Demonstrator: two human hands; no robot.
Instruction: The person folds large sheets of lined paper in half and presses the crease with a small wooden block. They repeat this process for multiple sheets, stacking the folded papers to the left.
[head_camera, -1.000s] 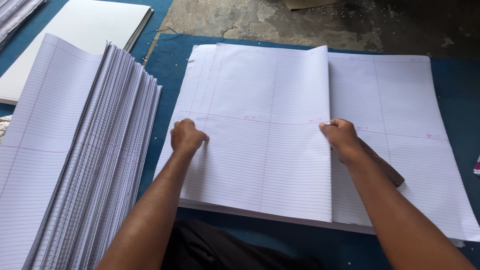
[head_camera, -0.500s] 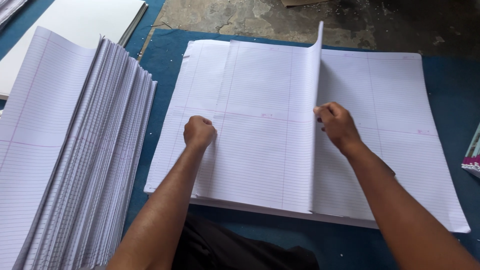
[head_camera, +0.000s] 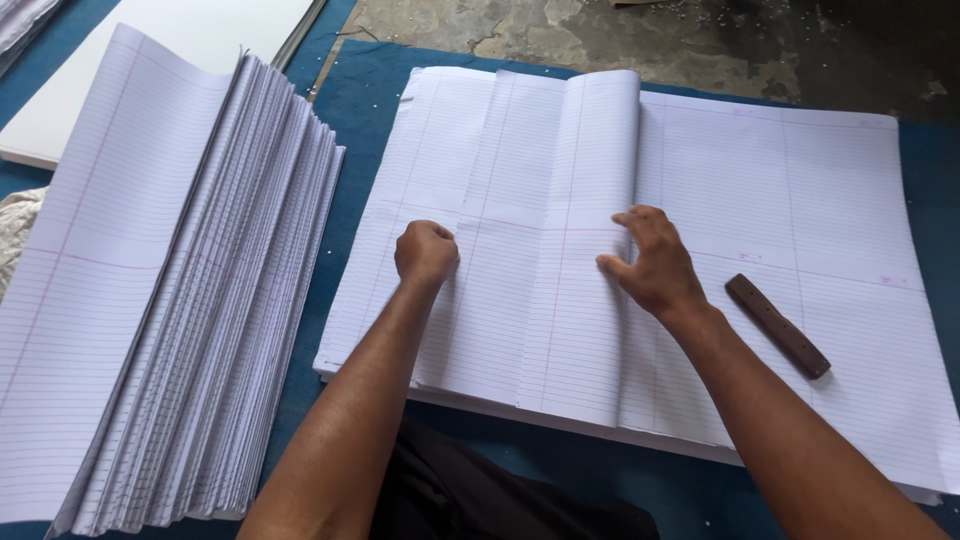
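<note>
Folded ruled sheet (head_camera: 545, 230) under both hands

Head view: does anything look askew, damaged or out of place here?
Little stands out. A dark brown flat wooden stick lies loose on the large ruled white sheets, right of the right hand. The folded ruled stack is fanned unevenly.

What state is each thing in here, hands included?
Top ruled sheet: folded over leftward, fold rounded, not creased flat.
Flat sheet stack: lying flat on blue mat.
Folded stack: fanned, at left.
Brown stick: lying loose on stack.
Left hand: fisted, pressing the sheet.
Right hand: fingers spread on fold.
</note>
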